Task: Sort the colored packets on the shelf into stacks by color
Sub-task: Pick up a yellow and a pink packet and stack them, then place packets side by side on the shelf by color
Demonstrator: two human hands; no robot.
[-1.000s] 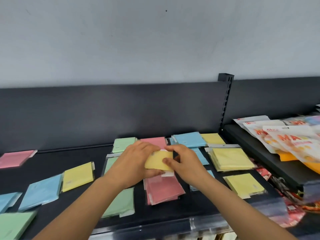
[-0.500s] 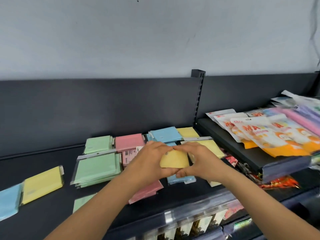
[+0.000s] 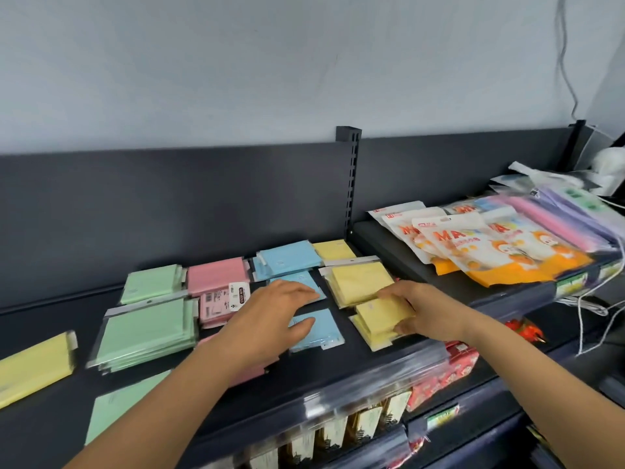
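Black shelf carries all of it, and the sorting looks well along. Toward the back wall sit a thick green stack, a pink stack, a blue stack and a yellow stack.

My right grip is curled round a yellow packet, thumb at its near edge. It holds the packet on a small yellow pile just in front of the yellow stack. My left grip is wide, fingers straight, over 2 loose blue packets. I cannot tell whether it touches them.

The plastic sleeves look slick. If I let go off-centre, the packet could slide off the pile toward the shelf's front lip. My left forearm crosses a pink packet and passes close to the green stack, so a careless sweep could skew either. Yellow also lies in 2 heaps, which probably need merging.

Snack bags fill the higher shelf to my right, well apart. A loose green packet at front left and a loose yellow one at far left are not yet stacked. Nothing blocks my right grip.
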